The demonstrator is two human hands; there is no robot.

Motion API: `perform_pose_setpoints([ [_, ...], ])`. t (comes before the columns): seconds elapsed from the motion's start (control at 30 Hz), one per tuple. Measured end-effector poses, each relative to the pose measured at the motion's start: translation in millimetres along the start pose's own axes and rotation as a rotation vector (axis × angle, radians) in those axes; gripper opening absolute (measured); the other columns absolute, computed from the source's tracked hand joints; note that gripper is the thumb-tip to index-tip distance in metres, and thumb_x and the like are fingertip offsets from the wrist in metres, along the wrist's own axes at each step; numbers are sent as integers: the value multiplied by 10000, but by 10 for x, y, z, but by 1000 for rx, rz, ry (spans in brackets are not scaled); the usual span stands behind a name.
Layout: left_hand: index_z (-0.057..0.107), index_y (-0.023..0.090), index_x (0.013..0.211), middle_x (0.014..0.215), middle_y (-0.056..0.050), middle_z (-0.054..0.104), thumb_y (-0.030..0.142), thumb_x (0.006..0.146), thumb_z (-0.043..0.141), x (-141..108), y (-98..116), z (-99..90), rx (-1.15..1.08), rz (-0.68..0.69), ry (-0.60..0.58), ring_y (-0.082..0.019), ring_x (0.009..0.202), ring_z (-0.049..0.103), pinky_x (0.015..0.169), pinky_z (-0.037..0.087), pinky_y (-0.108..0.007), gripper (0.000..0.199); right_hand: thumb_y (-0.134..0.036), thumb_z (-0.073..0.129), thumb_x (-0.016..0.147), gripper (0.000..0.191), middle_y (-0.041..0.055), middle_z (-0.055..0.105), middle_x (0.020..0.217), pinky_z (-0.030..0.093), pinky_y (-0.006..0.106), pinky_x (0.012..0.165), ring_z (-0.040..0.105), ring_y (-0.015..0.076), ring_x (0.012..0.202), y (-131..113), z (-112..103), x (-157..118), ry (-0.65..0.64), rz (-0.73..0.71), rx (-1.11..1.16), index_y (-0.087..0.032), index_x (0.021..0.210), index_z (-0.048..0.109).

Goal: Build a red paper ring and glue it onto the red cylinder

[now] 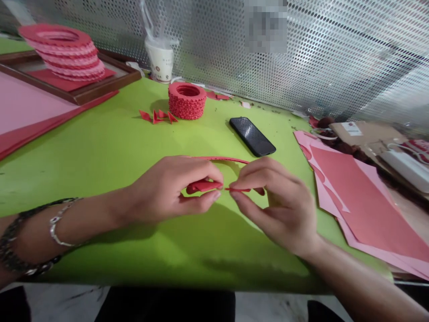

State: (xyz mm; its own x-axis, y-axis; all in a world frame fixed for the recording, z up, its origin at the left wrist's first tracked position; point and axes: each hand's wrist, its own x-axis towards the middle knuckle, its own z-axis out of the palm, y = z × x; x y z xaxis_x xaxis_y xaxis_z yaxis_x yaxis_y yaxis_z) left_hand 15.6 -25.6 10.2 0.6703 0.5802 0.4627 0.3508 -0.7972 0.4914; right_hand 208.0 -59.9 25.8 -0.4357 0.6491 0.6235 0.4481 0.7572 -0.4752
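From far away, I look through the head view, and it is the only view I have. My left hand is nearly closed, with thumb and fingers curled around a red folded paper. My right hand has its thumb and finger pinched on a small red paper piece, and its other fingers are bent. The two paper tips point at each other with a tiny gap between them. Both hands are over the front part of the green surface. A thin red paper strip bends behind them, from near one hand to near the other. I can't tell what its ends join to, because the hands hide them.

Past my hands, a black phone lies flat. Farther back stands a short red ring stack, with some little folded red pieces just beside it. Red and pink paper sheets lie on my right.

I think the step now is lining up the two tips. To me, the next move calls for a soft, steady pinch and a slow push, since hard squeezing could bend the paper.
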Motion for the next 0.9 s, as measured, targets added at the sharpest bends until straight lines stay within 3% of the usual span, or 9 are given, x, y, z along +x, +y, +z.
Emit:
perform_pose_setpoints([
  [0.1, 503, 216, 873, 594, 30, 495, 233, 797, 424, -23, 13, -27, -40, 18, 4, -111, 483, 416, 492, 359, -229, 111, -71, 596, 774, 163, 17, 646, 726, 526, 285, 658, 611, 144, 696, -46, -71, 8, 33, -19, -43, -224, 824, 614],
  [0.27, 509, 215, 912, 778, -37, 602, 243, 811, 319, -78, 61, -37, -110, -7, -53, -166, 656, 537, 619, 422, -270, 217, -36, 593, 768, 242, 24, 678, 804, 539, 255, 633, 631, 144, 713, -74, -103, -15, -34, -119, -75, -234, 899, 638],
  [0.43, 497, 212, 908, 759, -31, 600, 221, 831, 311, -70, 50, -32, -101, 46, -94, -160, 644, 535, 610, 410, -260, 201, -64, 572, 794, 192, 52, 660, 795, 539, 258, 658, 627, 154, 740, -32, -94, -31, -46, -145, -125, -211, 899, 637],
  [0.6, 463, 185, 926, 725, -34, 587, 191, 829, 320, -17, 35, -76, -131, 166, -151, -151, 584, 506, 564, 405, -257, 173, -94, 549, 818, 124, 30, 636, 725, 518, 249, 598, 601, 135, 663, -32, -88, -63, -63, -210, -256, -172, 893, 610],
  [0.77, 445, 176, 983, 741, -25, 585, 181, 851, 331, -18, 45, -98, -119, 154, -164, -133, 585, 510, 548, 404, -231, 174, -82, 542, 819, 83, -16, 594, 584, 462, 229, 507, 560, 108, 557, -42, -82, -83, -67, -276, -470, -158, 831, 572],
  [0.9, 447, 181, 992, 761, -29, 596, 197, 858, 337, -36, 40, -72, -132, 147, -150, -137, 604, 525, 547, 402, -232, 174, -98, 531, 830, 112, -44, 567, 534, 431, 221, 478, 535, 90, 507, -41, -73, -80, -42, -267, -497, -191, 768, 543],
])
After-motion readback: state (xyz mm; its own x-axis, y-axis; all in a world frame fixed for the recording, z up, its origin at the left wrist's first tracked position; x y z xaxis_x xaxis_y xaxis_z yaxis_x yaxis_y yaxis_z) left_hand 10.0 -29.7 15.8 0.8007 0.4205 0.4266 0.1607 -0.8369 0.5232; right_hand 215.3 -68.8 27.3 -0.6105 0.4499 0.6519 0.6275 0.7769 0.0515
